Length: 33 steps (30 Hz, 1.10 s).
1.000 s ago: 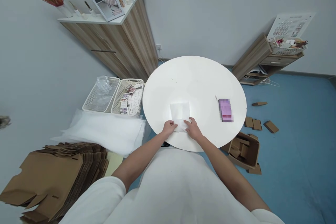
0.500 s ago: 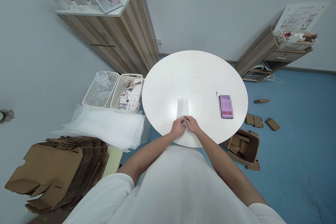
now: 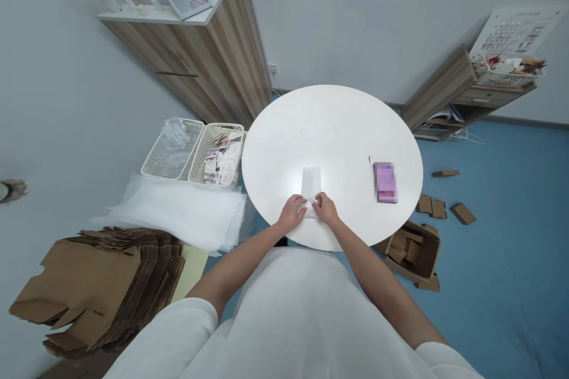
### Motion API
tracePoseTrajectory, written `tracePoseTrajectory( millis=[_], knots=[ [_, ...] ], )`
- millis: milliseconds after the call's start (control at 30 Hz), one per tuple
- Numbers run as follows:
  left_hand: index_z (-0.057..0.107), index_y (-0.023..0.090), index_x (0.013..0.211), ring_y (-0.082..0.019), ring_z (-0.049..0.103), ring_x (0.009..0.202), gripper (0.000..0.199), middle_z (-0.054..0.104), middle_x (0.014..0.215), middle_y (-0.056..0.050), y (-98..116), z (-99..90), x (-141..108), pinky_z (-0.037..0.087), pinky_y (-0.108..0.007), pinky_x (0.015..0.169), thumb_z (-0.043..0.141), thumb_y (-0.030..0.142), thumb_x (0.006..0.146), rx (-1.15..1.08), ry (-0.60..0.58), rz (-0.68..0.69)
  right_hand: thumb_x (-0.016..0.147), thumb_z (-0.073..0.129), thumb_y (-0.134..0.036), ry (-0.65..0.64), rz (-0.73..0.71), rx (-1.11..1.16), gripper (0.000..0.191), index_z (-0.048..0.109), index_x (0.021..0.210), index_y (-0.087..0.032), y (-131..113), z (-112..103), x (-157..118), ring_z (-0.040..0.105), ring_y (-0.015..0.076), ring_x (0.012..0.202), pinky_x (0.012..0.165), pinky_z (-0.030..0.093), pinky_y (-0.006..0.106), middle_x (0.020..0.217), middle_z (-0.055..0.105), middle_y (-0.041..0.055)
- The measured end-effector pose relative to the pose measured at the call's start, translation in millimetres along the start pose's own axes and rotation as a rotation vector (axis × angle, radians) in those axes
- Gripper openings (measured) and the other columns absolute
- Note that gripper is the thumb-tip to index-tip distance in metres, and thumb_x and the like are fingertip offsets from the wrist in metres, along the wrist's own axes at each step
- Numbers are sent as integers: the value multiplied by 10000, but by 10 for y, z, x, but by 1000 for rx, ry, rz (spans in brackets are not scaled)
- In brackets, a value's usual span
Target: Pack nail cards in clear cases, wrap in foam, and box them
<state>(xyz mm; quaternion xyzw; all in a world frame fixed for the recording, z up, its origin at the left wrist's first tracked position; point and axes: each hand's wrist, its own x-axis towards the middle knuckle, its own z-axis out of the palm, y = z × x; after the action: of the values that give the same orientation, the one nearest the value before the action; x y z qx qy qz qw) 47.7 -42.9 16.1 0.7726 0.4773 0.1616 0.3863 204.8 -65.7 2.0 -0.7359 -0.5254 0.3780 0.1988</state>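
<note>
A narrow, folded white translucent sheet (image 3: 311,177) lies on the round white table (image 3: 338,124), close to its front edge. It looks like thin packing material. My left hand (image 3: 293,212) grips its left side, thumb and fingers curled at the edge. On the opposite side my right hand (image 3: 326,209) pinches the sheet, fingertips bent inward. A small gap separates the two hands, and the sheet shows between and below them. Whether anything is wrapped inside the sheet cannot be seen.
A blurred purple box (image 3: 385,182) lies on the table's right. To the left are a basket of cards (image 3: 242,157), a basket of clear bags (image 3: 146,167), white sheets (image 3: 178,207) and flattened cardboard (image 3: 93,284). A carton (image 3: 431,254) of small brown boxes stands at right.
My hands have moved apart; before, their fingertips met over the sheet. More of the sheet's near part now shows between them. The view has shifted slightly.
</note>
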Motion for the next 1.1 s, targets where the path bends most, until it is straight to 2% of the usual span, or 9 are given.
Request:
tracePoseTrajectory(
  millis=[133,233,367,467,567,700,867,1000,1100],
  knots=[
    [521,229,1097,-238,404,1144,337,467,1213,-76,-21,-33,78,330,-423,950,520,269,762,236,-139,166,776,371,-168,14,-204,-88,360,438,1128,-205,68,-36,-146,517,164,853,727,440,308,966,528,59],
    [502,247,1134,-248,349,1195,360,452,1241,-70,-45,-55,78,282,-434,979,494,318,781,315,-180,210,781,395,-174,-19,-436,-248,439,405,1219,-214,151,-105,-254,373,229,1153,886,380,385,1281,380,104],
    [430,222,1212,-271,275,1245,567,381,1309,-92,-127,-121,83,244,-416,1008,585,394,694,302,-241,325,693,574,-261,-167,-589,-351,626,346,1272,-196,219,-184,-240,215,284,1273,954,320,427,1394,256,104],
    [397,205,1228,-275,306,1219,675,365,1312,-104,-154,-167,134,265,-401,998,647,323,612,294,-296,376,660,598,-199,-194,-572,-367,615,385,1237,-182,173,-212,-145,248,284,1254,969,304,431,1358,318,117],
    [427,198,1183,-264,393,1137,600,421,1249,-104,-127,-182,165,313,-386,959,595,202,607,282,-320,359,648,575,-177,-228,-554,-368,580,414,1205,-164,79,-248,-118,301,287,1198,958,305,439,1293,388,125],
    [453,199,1123,-255,487,1010,534,512,1126,-87,-99,-164,49,375,-369,881,551,174,598,200,-364,311,656,569,-257,-327,-520,-273,551,429,1180,-163,31,-289,-296,422,261,1041,893,357,418,1144,494,113],
    [453,213,1076,-216,531,954,433,564,1056,-56,-138,-130,-74,416,-333,811,530,185,652,-14,-323,105,660,595,-324,-346,-298,0,550,423,1168,-199,125,-248,-471,474,213,967,782,425,341,1140,486,93],
    [519,196,953,-181,568,875,259,614,956,-38,-169,-107,77,434,-305,755,531,242,698,-272,-307,-103,725,526,-327,-306,-121,215,346,505,1048,-206,154,-219,-329,523,164,807,703,436,310,965,566,47],
    [559,164,900,-173,585,824,256,634,925,-56,-181,-79,208,441,-299,737,521,356,734,-447,-302,-215,753,484,-391,-280,29,380,311,525,985,-187,150,-203,-194,524,145,706,622,439,286,842,574,30]
  ],
)
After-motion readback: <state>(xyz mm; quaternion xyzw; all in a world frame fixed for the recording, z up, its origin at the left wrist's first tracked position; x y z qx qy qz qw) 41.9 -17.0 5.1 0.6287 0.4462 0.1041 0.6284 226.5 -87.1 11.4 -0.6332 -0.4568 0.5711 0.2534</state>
